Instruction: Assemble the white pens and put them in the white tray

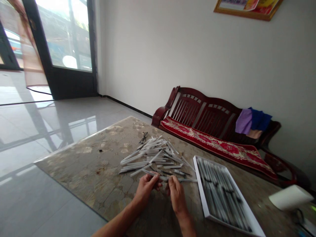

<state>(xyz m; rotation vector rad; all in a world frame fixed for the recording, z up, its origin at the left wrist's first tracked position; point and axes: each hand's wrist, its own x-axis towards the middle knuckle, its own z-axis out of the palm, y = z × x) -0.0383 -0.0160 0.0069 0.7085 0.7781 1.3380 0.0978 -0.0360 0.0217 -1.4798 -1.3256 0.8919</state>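
My left hand [146,188] and my right hand [176,192] meet over a marble-patterned table [93,168], near its front edge. Both have their fingers curled around a thin white pen part [163,178] that runs between them. Just beyond my hands lies a loose pile of white pens [153,156] with several dark refills among them. To the right of my right hand sits a shallow white box [204,204] filled with rows of pens.
Black glasses [143,137] lie at the pile's far side. A white object [290,197] sits at the table's right end. Behind the table stands a dark wooden bench [209,115] with a red cushion and folded cloths. Glossy tiled floor and glass doors are to the left.
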